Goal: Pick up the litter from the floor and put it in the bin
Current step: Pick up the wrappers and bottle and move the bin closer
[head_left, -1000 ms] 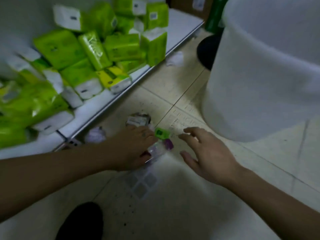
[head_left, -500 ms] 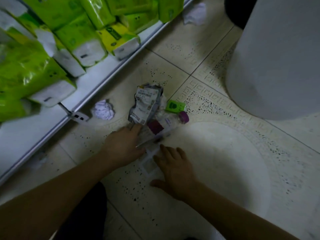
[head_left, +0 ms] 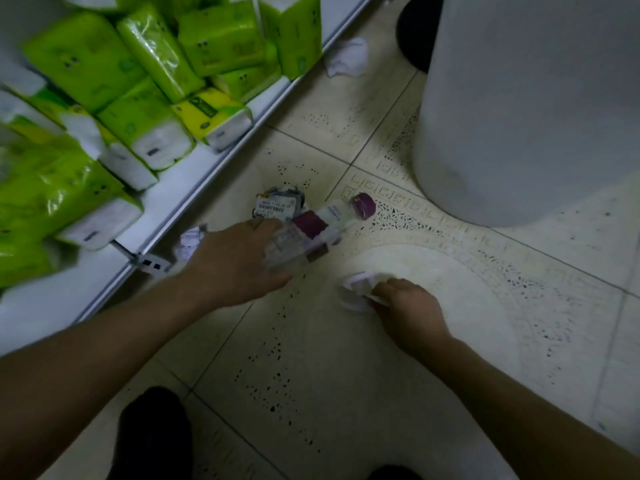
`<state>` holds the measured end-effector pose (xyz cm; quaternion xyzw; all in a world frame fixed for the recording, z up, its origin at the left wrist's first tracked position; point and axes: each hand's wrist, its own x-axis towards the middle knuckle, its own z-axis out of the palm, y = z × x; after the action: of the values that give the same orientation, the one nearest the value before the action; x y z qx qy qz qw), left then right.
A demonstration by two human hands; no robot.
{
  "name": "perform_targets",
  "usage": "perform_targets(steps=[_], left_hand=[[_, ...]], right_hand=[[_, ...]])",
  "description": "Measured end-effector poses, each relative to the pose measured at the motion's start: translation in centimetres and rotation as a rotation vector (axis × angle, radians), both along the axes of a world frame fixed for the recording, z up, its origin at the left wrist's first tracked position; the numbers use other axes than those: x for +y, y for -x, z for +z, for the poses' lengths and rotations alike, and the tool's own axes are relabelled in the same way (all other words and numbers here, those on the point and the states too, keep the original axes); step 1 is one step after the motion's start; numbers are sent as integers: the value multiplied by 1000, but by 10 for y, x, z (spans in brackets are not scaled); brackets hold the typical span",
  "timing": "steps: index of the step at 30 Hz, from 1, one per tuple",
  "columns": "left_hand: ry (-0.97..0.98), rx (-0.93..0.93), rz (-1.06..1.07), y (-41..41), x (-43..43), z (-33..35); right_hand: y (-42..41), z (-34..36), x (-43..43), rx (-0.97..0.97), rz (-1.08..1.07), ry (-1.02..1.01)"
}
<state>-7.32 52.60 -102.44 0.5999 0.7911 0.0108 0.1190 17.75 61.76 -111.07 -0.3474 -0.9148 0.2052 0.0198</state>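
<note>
A clear plastic bottle (head_left: pixel 322 225) with a purple label and purple cap lies tilted off the tiled floor, gripped at its base by my left hand (head_left: pixel 239 258). Behind it sits a crumpled printed wrapper (head_left: pixel 278 206). A crumpled white paper ball (head_left: pixel 188 240) lies partly hidden behind my left hand. My right hand (head_left: pixel 407 308) is closed on a small white crumpled piece of litter (head_left: pixel 356 292) on the floor. The tall white bin (head_left: pixel 519 109) stands at the upper right, its opening out of view.
A low white shelf (head_left: pixel 194 178) at the left carries several green tissue packs (head_left: pixel 83 60). Another crumpled white paper (head_left: pixel 348 57) lies by the shelf's far end. A dark round object (head_left: pixel 414 32) sits behind the bin. Dark shoes (head_left: pixel 152 434) show at the bottom.
My left hand has closed on the bottle and raised it. My right hand moved right and grasped the white litter. The small green scrap is no longer visible.
</note>
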Motion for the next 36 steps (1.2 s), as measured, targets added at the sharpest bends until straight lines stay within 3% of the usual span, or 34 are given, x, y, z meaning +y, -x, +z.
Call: perform_targets(steps=[4, 8, 15, 19, 25, 30, 32, 36], left_hand=[[-123, 104, -214, 7, 26, 50], [-206, 348, -424, 20, 54, 114], [-330, 580, -302, 29, 96, 218], [-500, 467, -49, 24, 121, 254], [-686, 78, -28, -33, 175, 275], [-457, -354, -154, -96, 215, 261], [-410, -373, -233, -106, 222, 250], [-304, -105, -428, -81, 217, 242]], right_hand=[[-5, 51, 16, 170, -109, -15], [-4, 116, 31, 277, -125, -201], [20, 247, 62, 356, -80, -448], [29, 312, 87, 335, -137, -550], [2, 377, 130, 312, -486, -470], [-37, 372, 144, 78, -744, -228], [-46, 353, 140, 56, -787, -227], [-54, 333, 139, 1, -743, -221]])
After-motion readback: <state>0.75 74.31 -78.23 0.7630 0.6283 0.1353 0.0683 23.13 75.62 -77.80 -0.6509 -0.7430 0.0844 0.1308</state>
